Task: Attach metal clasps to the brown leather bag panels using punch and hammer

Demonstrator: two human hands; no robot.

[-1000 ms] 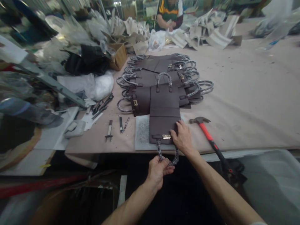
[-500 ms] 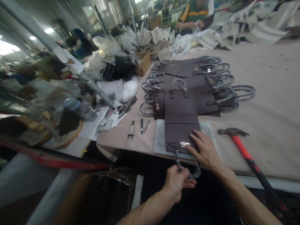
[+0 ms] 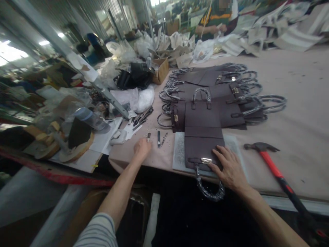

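Note:
A dark brown leather bag panel (image 3: 203, 140) lies over a pale slab (image 3: 178, 151) at the table's front edge. Its wrapped handle (image 3: 210, 194) hangs over that edge, near a metal clasp (image 3: 206, 160). My right hand (image 3: 229, 166) rests on the panel's lower right corner with its fingers spread. At the left, my left hand (image 3: 143, 148) has its fingers curled on a small metal tool (image 3: 149, 136), whose top end shows above them. A dark blade-like tool (image 3: 159, 139) and a thin metal tool (image 3: 163, 140) lie just right of that hand.
More brown panels with wrapped handles (image 3: 205, 75) are stacked behind. A red-handled hammer (image 3: 273, 164) lies at the right. Loose tools (image 3: 142, 116), a cardboard box (image 3: 160, 70) and a metal post (image 3: 102, 90) stand or lie left. A person (image 3: 218, 20) is across the table.
My left hand has let go of the wrapped handle and moved left to the metal tool on the table. The handle now hangs free. My right hand stays on the panel.

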